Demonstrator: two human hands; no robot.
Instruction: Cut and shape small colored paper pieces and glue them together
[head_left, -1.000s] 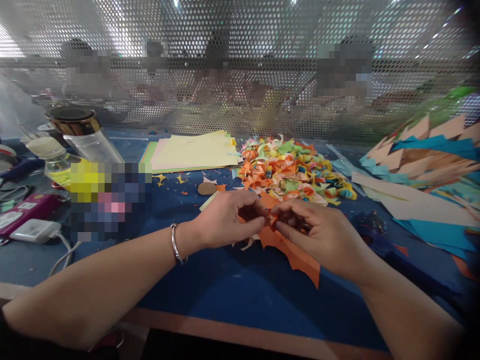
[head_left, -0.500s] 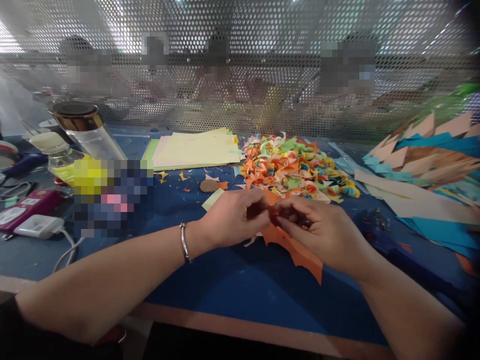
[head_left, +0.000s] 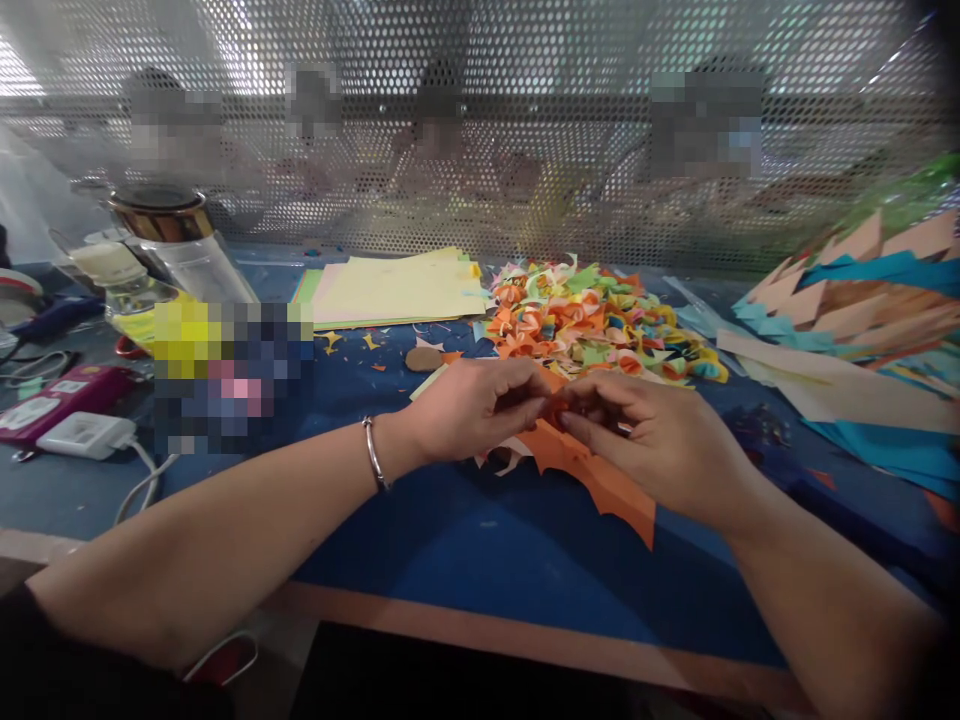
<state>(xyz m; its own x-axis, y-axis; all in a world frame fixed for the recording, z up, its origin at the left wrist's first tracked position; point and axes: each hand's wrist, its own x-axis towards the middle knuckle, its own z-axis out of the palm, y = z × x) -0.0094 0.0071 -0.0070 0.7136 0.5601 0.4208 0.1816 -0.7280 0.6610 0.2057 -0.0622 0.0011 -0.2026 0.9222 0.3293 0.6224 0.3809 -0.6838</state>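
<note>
My left hand [head_left: 480,408] and my right hand [head_left: 645,435] meet above the table, thumbs and fingertips pinched together around a small piece of orange paper [head_left: 556,405]. Its exact shape is mostly covered by the fingers. Below them lies a larger orange paper cutout [head_left: 600,478] with a scalloped, pointed edge. Just beyond the hands rises a heap of small folded paper pieces [head_left: 592,315] in orange, yellow, green and pink. Pale paper scraps [head_left: 504,458] stick out under the left hand. A silver bracelet [head_left: 373,455] circles the left wrist.
Coloured paper sheets [head_left: 405,287] are stacked at the back. A glass tumbler [head_left: 199,265], a bottle [head_left: 116,275], a magenta power strip [head_left: 71,405] and a white charger [head_left: 86,434] stand left. Cut paper strips [head_left: 862,375] lie right, near a dark-blue glue gun [head_left: 840,515]. Perforated metal [head_left: 480,190] closes the back.
The view has shifted slightly. Both hands keep their pinch on the small orange paper, with only slight finger movement.
</note>
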